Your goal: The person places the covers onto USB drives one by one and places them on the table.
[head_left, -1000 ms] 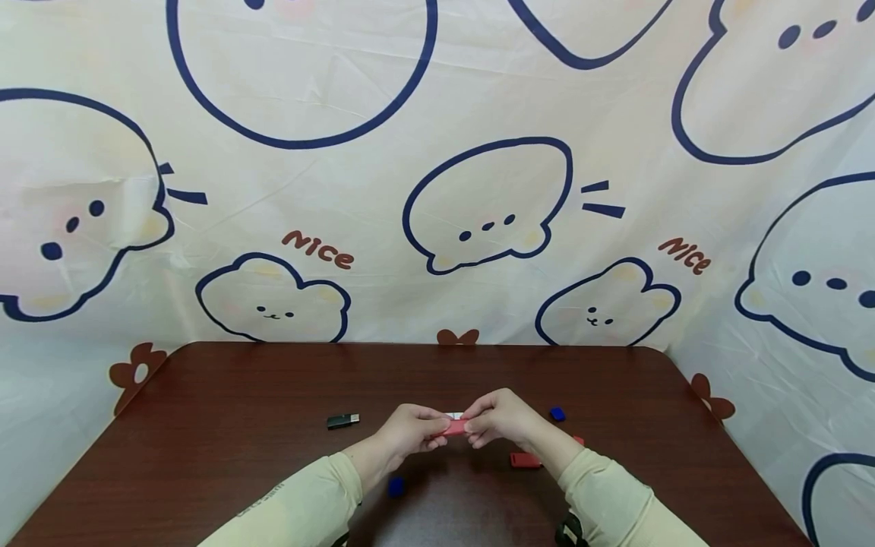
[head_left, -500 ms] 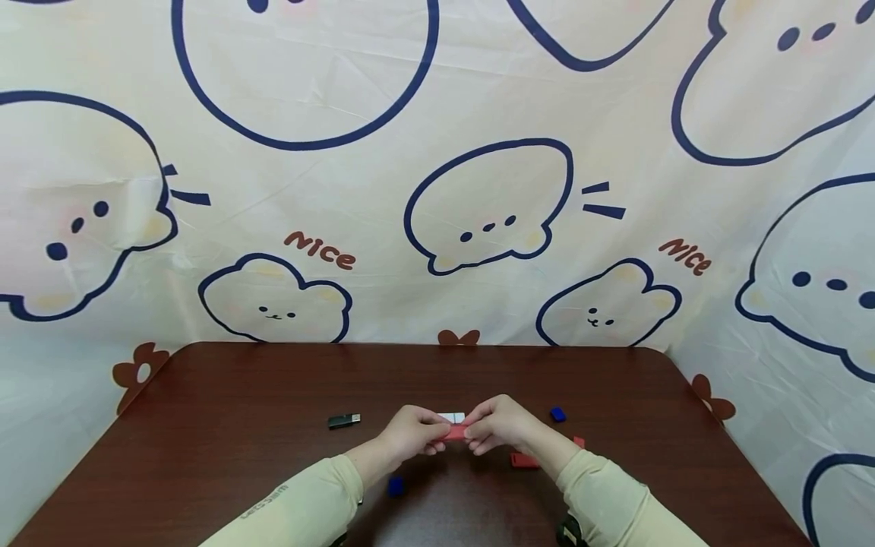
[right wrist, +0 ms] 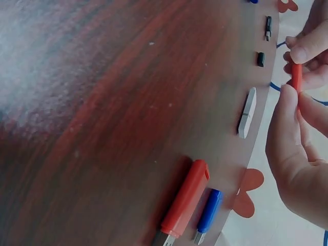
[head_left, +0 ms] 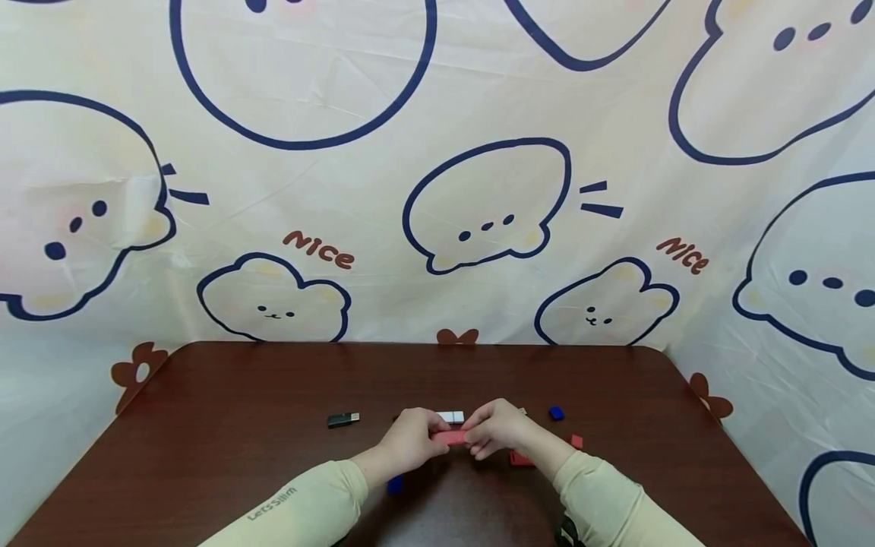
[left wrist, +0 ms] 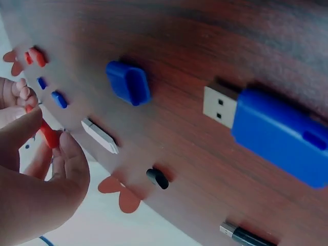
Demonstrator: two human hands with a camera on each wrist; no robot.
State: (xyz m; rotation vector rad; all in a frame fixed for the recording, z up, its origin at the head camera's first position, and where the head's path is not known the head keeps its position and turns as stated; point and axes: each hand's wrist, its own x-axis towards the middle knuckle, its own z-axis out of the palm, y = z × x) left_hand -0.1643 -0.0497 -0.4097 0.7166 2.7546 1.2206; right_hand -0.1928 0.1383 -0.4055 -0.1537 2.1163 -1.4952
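A red USB flash drive [head_left: 449, 437] is held just over the table by both hands, its ends covered by fingers. My left hand [head_left: 410, 441] pinches its left end between thumb and fingers. At the other end, the fingertips of my right hand [head_left: 501, 429] grip it. In the right wrist view the red drive [right wrist: 296, 77] appears edge-on between the two hands. Whether a cap sits on it cannot be made out. Just beyond the hands lies a white USB stick [head_left: 451, 417], apart from them.
On the brown table [head_left: 273, 395] lie a black USB drive [head_left: 343, 420], a black cap [left wrist: 157, 178], a blue drive [left wrist: 282, 133] and its blue cap [left wrist: 128, 84]. Rightward are another red drive [right wrist: 187, 197], a red cap [head_left: 576, 441], a smaller blue drive [right wrist: 209, 211] and a blue cap [head_left: 557, 413].
Both hands have drawn slightly toward the person with the red drive between them. More of the white stick now shows beyond them. The grip on both ends continues.
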